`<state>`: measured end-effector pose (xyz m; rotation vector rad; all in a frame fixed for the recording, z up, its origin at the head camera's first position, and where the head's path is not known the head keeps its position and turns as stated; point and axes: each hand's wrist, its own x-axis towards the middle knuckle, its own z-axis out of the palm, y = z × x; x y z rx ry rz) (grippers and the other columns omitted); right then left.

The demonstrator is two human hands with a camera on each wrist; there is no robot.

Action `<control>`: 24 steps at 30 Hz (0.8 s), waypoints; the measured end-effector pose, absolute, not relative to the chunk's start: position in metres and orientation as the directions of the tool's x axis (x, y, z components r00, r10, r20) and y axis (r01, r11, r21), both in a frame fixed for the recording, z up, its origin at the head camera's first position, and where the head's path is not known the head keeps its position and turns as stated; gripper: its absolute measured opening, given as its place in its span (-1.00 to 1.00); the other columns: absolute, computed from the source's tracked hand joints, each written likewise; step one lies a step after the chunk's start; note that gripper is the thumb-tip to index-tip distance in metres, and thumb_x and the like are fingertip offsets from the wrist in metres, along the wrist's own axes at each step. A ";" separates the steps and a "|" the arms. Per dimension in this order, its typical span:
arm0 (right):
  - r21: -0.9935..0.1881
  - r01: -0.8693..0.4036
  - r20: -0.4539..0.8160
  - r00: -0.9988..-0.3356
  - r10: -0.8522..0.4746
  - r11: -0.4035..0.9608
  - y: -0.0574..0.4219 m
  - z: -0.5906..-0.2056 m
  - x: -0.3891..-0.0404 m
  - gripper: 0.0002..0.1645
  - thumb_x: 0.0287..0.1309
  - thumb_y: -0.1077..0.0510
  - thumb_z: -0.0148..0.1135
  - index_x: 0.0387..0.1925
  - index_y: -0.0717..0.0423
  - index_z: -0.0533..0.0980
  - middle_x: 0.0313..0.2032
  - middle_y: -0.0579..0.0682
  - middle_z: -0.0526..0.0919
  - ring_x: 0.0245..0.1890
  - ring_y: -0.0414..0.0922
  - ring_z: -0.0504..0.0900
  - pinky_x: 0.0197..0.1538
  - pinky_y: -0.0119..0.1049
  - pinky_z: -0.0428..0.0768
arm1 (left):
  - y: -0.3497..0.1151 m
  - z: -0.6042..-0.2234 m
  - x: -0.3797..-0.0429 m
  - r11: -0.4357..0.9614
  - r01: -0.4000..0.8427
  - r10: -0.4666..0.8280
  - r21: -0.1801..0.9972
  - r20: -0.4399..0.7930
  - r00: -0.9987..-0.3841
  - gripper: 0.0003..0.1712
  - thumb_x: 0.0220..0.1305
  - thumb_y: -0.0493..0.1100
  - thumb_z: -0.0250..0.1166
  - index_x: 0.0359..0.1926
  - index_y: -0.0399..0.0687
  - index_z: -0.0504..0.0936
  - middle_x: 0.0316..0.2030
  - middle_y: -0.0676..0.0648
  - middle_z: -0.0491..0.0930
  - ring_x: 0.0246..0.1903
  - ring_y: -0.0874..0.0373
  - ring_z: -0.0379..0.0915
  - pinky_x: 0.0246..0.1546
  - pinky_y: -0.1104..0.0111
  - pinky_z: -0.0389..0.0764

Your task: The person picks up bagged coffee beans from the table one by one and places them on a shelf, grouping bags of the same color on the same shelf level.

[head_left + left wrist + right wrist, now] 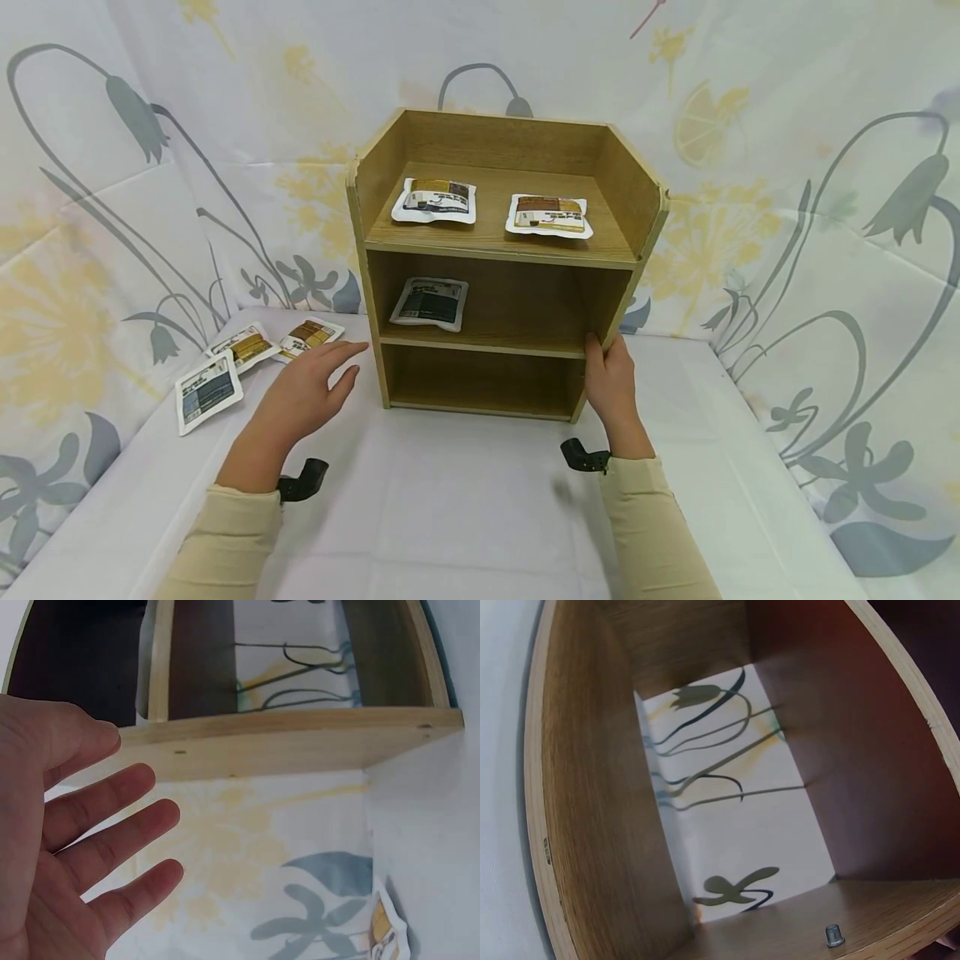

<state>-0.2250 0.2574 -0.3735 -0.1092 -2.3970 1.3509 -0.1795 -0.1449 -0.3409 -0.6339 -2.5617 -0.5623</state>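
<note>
A small wooden shelf unit [502,345] with three levels stands on the white-covered table. My right hand [611,379] grips its right side panel near the lower compartment, thumb at the front edge. My left hand [303,396] is beside the left side panel, its fingers loosely extended and holding nothing; in the left wrist view the fingers [124,806] are spread apart. On the top level lie a yellow-and-white packet [438,201] and a brown-and-white packet [549,216]. One dark-labelled packet [431,303] lies at the left of the middle level.
Left of the shelf, three more packets lie on the table: a dark-blue-labelled one [209,392], a yellow one [243,347] partly under it, and a brown-yellow one [311,335]. A flower-printed cloth [750,250] hangs behind. A small metal peg [835,935] sticks out inside the shelf.
</note>
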 end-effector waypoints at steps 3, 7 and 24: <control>-0.837 -0.120 0.292 -0.923 0.249 0.534 0.257 -0.374 -0.225 -0.36 0.45 -0.17 -0.24 0.25 0.23 0.28 0.10 0.31 0.49 0.08 0.21 0.52 0.06 0.17 0.52 | -0.149 -0.343 -0.180 0.817 0.508 0.332 0.272 0.498 -0.801 -0.61 0.30 -0.27 0.19 0.14 -0.17 0.56 0.04 -0.24 0.63 0.07 -0.19 0.53 0.07 -0.04 0.54; -0.834 -0.124 0.296 -0.923 0.247 0.537 0.257 -0.373 -0.225 -0.36 0.45 -0.17 -0.24 0.25 0.24 0.28 0.09 0.31 0.50 0.07 0.21 0.52 0.05 0.16 0.52 | -0.154 -0.346 -0.180 0.824 0.498 0.324 0.271 0.496 -0.806 -0.61 0.30 -0.27 0.19 0.15 -0.17 0.55 0.04 -0.23 0.62 0.06 -0.20 0.53 0.05 -0.05 0.54; -0.830 -0.140 0.313 -0.918 0.243 0.540 0.258 -0.374 -0.225 -0.38 0.45 -0.15 -0.24 0.25 0.23 0.28 0.10 0.31 0.49 0.08 0.22 0.53 0.04 0.17 0.53 | -0.173 -0.355 -0.177 0.864 0.407 0.267 0.297 0.416 -0.869 -0.59 0.32 -0.25 0.17 0.18 -0.20 0.53 0.09 -0.28 0.58 0.12 -0.25 0.48 0.11 -0.09 0.49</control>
